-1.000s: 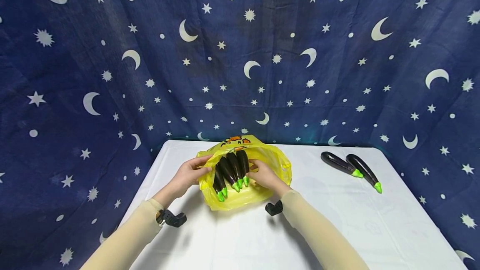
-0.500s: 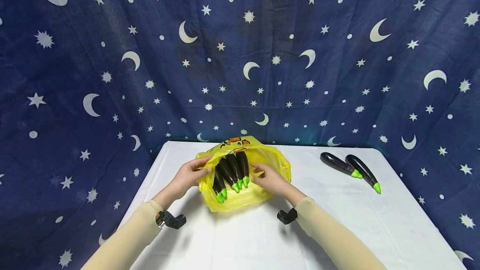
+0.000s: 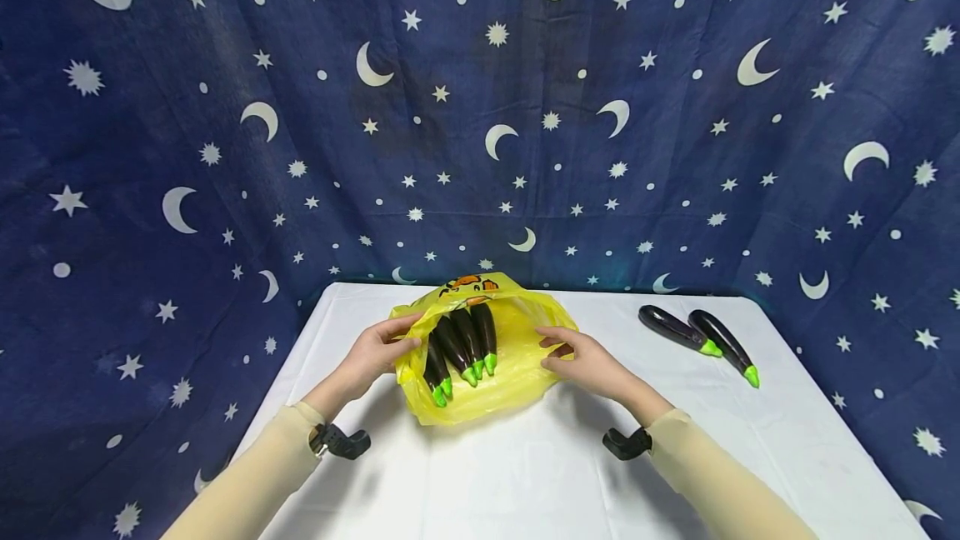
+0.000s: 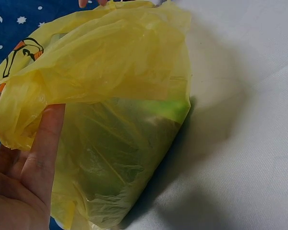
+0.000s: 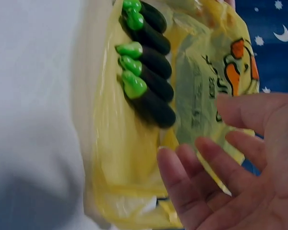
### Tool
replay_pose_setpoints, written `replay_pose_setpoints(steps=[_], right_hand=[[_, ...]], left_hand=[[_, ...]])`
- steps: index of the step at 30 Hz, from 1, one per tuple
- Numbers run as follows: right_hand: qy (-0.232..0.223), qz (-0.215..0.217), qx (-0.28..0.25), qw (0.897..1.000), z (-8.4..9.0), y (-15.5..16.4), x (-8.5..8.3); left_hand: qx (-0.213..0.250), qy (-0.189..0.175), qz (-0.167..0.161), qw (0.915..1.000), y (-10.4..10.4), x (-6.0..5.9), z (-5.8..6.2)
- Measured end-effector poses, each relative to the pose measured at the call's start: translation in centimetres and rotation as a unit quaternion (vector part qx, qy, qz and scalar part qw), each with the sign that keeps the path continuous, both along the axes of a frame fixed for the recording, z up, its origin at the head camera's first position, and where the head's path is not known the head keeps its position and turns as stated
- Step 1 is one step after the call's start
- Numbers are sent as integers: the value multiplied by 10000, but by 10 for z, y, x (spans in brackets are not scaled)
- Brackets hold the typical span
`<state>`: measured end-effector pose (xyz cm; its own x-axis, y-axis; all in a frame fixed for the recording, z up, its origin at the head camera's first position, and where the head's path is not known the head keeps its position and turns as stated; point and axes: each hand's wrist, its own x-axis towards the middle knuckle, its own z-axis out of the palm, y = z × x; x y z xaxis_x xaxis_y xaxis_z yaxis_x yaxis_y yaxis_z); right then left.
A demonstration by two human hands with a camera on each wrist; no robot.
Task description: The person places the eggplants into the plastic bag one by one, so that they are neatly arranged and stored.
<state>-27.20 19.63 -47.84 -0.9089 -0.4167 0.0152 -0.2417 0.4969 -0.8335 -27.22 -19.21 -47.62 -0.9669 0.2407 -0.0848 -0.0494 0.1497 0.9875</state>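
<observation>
while left hand (image 3: 372, 354) pinches bag (image 3: 517, 373), right hand (image 3: 588, 361) apparently free

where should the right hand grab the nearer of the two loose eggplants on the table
Probably the dark body of the nearer eggplant, around its middle, coming from above. It lies flat on the table, its outer right side free, the other eggplant close on its left. The right hand is open, off the yellow bag.

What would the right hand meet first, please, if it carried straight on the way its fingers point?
Probably the yellow bag: the right hand lies open with its fingers aimed left at the bag's near side. The eggplants lie further along that line. The depth is hard to judge.
</observation>
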Motion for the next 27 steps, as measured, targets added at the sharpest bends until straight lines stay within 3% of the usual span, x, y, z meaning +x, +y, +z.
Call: replay_pose_setpoints(steps=[8,19,27], right_hand=[[220,186,-43,9996,4,36,3],[206,-559,280,9978,6,92,0],[54,-876,41,9961,3,135,-3]], left_hand=[[22,20,12,10000,-1,-1,-2],[-8,-3,19,10000,-2,0,0],[18,10,10,10000,-3,-1,-1]])
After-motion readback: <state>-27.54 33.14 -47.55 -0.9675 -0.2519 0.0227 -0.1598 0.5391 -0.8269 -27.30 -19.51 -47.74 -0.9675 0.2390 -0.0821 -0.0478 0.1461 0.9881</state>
